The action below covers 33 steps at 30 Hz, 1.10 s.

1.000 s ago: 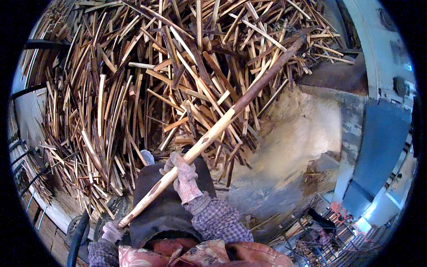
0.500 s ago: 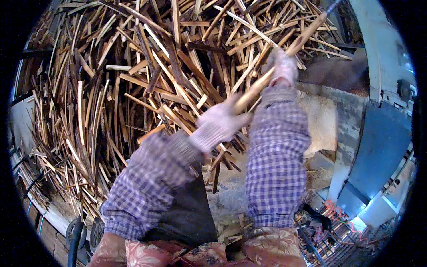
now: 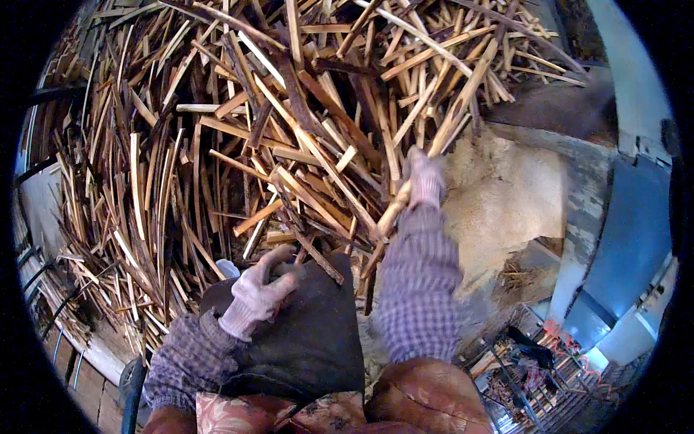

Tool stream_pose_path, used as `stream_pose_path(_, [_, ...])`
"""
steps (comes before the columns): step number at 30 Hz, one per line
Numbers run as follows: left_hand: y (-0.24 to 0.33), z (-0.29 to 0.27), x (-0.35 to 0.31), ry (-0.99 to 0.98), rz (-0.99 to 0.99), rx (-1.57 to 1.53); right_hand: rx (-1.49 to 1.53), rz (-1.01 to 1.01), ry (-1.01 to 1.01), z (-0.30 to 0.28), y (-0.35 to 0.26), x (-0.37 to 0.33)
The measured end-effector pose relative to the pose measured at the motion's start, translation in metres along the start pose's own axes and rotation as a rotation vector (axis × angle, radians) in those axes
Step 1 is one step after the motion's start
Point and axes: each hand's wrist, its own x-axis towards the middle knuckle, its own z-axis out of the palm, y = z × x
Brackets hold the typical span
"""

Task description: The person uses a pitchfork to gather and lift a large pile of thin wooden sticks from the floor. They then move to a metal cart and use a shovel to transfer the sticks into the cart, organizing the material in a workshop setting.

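My right hand (image 3: 425, 179), in a pale knit glove, is closed around a long light wooden stick (image 3: 394, 211). The stick slants from beside my forearm up to the far right, over the heap of sticks (image 3: 303, 123). My left hand (image 3: 262, 291), gloved the same way, hangs over the dark cloth (image 3: 311, 340) on my lap. Its fingers are bent but apart, and nothing shows between them. A dark, thin stick (image 3: 318, 257) from the heap ends just to the right of that hand. Checked sleeves cover both my forearms.
Behind a grey ledge (image 3: 582, 224), blue metal panels (image 3: 625, 246) stand on the right. A pale slab (image 3: 506, 188) lies beside the heap. At the lower right is a barred rack (image 3: 520, 390) with orange cord. A small white object (image 3: 227, 268) sits near my left hand.
My left hand has let go of the stick and drawn back to the lower left, over my lap. My right hand has pulled the stick nearer and slightly left.
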Motion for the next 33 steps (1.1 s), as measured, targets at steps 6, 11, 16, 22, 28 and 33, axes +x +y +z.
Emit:
stream_pose_path(6, [0.002, 0.068, 0.05, -0.499, -0.06, -0.182, 0.2, 0.05, -0.034, -0.049, -0.02, -0.086])
stream_pose_path(11, [0.088, 0.101, 0.067, -0.809, -0.257, -0.38, 0.338, 0.191, -0.076, -0.049, 0.0, -0.066])
stream_pose_path(16, [0.062, 0.135, 0.113, -0.816, -0.283, -0.39, 0.251, 0.147, -0.302, -0.05, 0.014, -0.039])
stream_pose_path(22, [0.017, 0.146, 0.125, -0.774, -0.349, -0.626, 0.183, 0.055, -0.219, -0.022, 0.066, -0.008])
stream_pose_path(28, [0.036, 0.147, 0.09, -0.66, -0.199, -0.744, 0.319, 0.111, -0.284, -0.049, 0.015, -0.071])
stream_pose_path(33, [0.053, 0.105, 0.027, -0.673, -0.067, -0.65, 0.342, -0.051, -0.297, -0.057, 0.0, -0.106])
